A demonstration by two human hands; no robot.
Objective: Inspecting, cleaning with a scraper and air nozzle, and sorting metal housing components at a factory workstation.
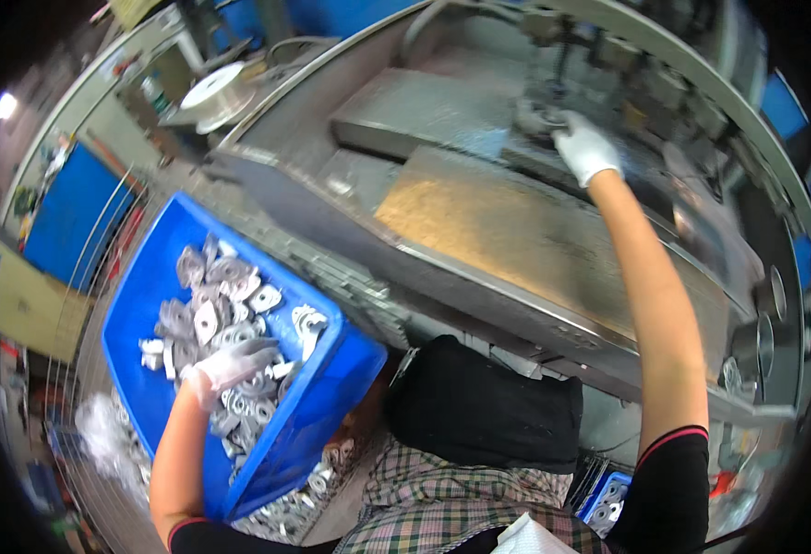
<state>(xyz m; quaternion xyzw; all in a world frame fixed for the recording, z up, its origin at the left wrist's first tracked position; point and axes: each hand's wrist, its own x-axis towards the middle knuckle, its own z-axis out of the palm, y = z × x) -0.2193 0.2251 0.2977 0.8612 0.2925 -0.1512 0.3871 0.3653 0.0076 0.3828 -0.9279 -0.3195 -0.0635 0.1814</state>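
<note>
My left hand [237, 363], in a white glove, reaches into a blue plastic bin [138, 406]. Its fingers stretch out over a pile of grey metal castings [239, 309], touching those on top, and nothing shows lifted in it. Far to the right, my gloved right hand [586, 150] is inside the machine's metal tray. Its fingertips close on the near side of a round grey metal casting [539, 118] that sits in the fixture beneath the vertical spindle [564, 65]. The casting's right side is partly hidden by the fingers.
A raised metal wall [405, 245] edges the machine tray between the bin and the work area. Flat wet plates [488, 217] lie inside it. A white spool [213, 92] stands at the far left. More castings [285, 517] lie below the bin, beside my lap.
</note>
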